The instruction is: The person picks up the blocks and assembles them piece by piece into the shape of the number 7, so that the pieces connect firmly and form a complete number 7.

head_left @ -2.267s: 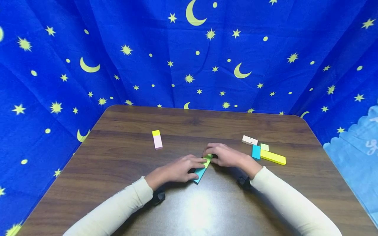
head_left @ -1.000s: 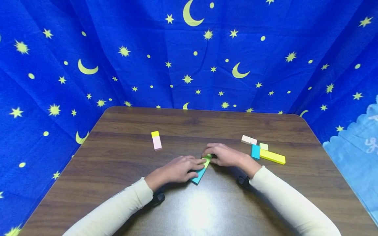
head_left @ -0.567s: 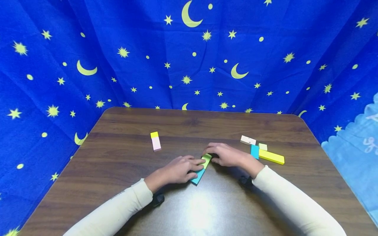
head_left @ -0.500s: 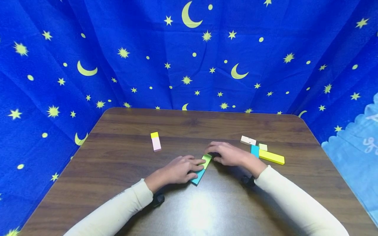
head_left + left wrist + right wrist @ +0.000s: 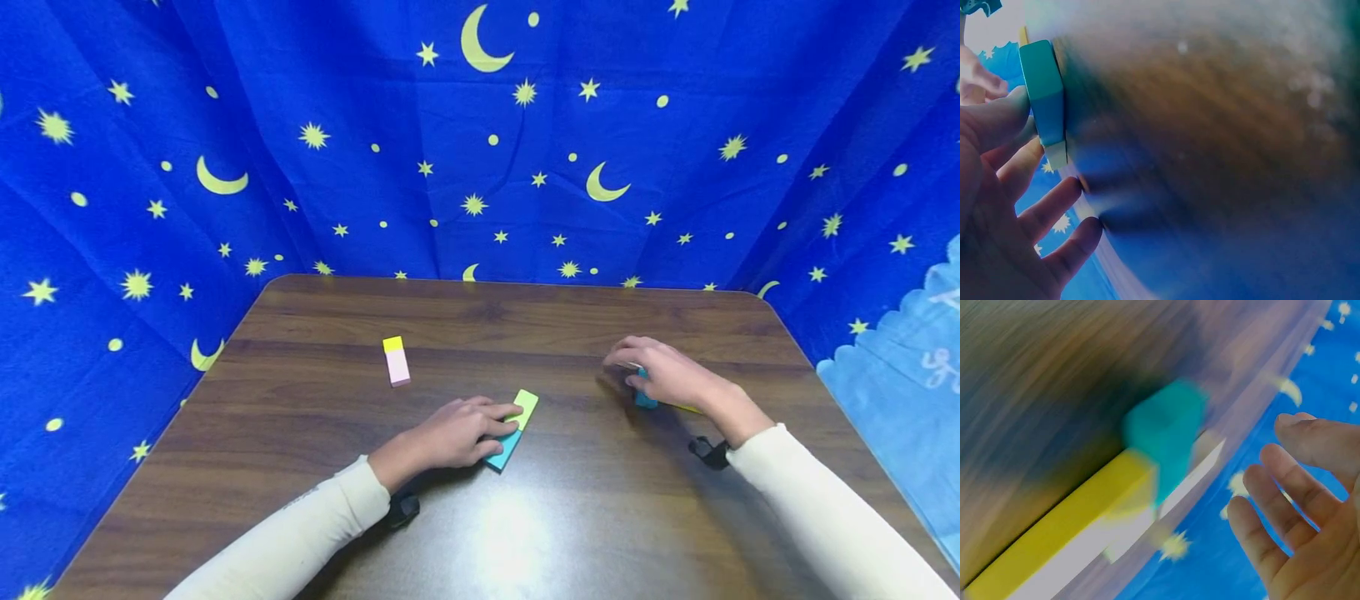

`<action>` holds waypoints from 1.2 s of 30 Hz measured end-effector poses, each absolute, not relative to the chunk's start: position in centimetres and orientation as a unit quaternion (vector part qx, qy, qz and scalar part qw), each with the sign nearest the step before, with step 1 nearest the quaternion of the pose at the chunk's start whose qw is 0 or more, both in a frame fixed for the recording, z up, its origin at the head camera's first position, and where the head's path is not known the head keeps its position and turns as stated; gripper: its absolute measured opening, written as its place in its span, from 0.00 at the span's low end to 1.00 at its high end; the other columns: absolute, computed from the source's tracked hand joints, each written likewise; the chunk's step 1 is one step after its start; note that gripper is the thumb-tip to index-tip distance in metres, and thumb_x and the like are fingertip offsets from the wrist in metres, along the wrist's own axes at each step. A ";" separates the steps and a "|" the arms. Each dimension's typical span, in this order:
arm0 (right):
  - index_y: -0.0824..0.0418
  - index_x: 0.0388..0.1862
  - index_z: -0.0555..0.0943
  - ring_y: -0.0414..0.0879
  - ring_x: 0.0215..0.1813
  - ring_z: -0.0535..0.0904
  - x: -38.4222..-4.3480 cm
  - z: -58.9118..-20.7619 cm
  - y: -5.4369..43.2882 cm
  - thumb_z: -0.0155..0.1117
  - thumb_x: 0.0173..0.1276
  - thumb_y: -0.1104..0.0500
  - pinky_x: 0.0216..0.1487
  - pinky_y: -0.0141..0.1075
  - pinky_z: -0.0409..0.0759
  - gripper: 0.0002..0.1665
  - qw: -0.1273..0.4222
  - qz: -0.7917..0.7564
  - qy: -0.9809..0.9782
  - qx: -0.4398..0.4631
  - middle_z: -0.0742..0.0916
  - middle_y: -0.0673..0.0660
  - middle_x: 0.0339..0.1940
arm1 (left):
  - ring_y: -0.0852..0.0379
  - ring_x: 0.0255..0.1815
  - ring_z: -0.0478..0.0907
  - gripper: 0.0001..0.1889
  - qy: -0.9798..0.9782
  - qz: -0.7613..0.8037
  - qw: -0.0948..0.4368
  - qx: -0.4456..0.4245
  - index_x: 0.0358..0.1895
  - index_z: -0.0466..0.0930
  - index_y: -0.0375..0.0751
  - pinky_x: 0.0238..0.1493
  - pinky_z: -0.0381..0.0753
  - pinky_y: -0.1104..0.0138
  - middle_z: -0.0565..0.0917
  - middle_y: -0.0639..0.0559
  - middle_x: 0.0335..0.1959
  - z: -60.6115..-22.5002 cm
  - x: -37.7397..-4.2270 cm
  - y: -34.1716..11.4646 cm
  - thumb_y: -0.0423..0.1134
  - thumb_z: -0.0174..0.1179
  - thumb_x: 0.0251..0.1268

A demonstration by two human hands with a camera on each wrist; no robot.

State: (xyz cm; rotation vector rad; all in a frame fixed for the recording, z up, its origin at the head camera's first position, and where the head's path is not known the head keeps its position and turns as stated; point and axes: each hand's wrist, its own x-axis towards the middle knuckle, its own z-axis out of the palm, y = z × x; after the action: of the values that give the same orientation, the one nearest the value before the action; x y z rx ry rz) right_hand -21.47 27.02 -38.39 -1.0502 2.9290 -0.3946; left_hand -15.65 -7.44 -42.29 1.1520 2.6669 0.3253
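Note:
A teal block [image 5: 504, 450] and a lime-green block [image 5: 527, 406] lie end to end on the table. My left hand [image 5: 457, 432] rests on them, index and middle fingers across the top and thumb on the teal one, as the left wrist view also shows. Over the group at the right hovers my right hand [image 5: 667, 375], fingers loosely bent and apart. Beneath it are another teal block [image 5: 1166, 425], blurred, and a long yellow block [image 5: 1066, 531]. A whitish block [image 5: 1194, 478] shows behind the teal one; in the head view the hand mostly covers this group.
Toward the back left of the wooden table [image 5: 495, 321] lies a pink block [image 5: 397, 367] with a yellow block [image 5: 393, 343] at its far end. A blue curtain [image 5: 420, 100] with moons and stars hangs behind the table's far edge.
My right hand has left the far end of the lime-green block and moved right, over the other blocks. My left hand stays on the teal and lime-green blocks.

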 end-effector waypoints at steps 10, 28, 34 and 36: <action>0.59 0.52 0.85 0.62 0.53 0.81 -21.3 -39.7 31.2 0.61 0.55 0.75 0.54 0.59 0.80 0.26 0.003 -0.112 0.949 -0.295 0.85 0.63 0.50 | 0.47 0.74 0.68 0.24 0.906 0.107 0.111 0.393 0.71 0.70 0.52 0.71 0.71 0.49 0.64 0.58 0.78 -42.2 -15.4 -7.0 0.50 0.55 0.74; 0.58 0.43 0.89 0.56 0.49 0.80 -20.9 -40.7 30.5 0.63 0.47 0.79 0.51 0.54 0.80 0.27 0.005 -0.080 0.943 -0.324 0.83 0.58 0.46 | 0.47 0.74 0.69 0.24 0.907 0.129 0.106 0.387 0.69 0.73 0.52 0.71 0.70 0.49 0.66 0.58 0.77 -42.2 -15.4 -7.1 0.48 0.56 0.73; 0.57 0.43 0.88 0.59 0.51 0.80 -20.7 -40.9 30.0 0.67 0.46 0.79 0.52 0.55 0.81 0.27 -0.009 -0.058 0.940 -0.335 0.84 0.61 0.50 | 0.48 0.73 0.70 0.23 0.911 0.137 0.098 0.377 0.68 0.74 0.52 0.70 0.71 0.49 0.68 0.59 0.76 -42.5 -15.3 -7.3 0.48 0.58 0.71; 0.57 0.42 0.88 0.58 0.51 0.80 -20.7 -41.1 29.9 0.68 0.46 0.79 0.51 0.54 0.81 0.27 -0.017 -0.053 0.940 -0.337 0.84 0.61 0.50 | 0.48 0.73 0.70 0.23 0.911 0.139 0.099 0.374 0.68 0.74 0.52 0.70 0.72 0.49 0.67 0.59 0.76 -42.6 -15.3 -7.3 0.48 0.58 0.71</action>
State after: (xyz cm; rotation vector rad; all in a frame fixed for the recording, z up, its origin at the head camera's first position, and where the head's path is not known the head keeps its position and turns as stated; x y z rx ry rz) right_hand -20.70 29.92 -41.10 -1.0686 2.9851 -0.1693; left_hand -15.30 -7.28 -42.57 1.1074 2.6962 0.4108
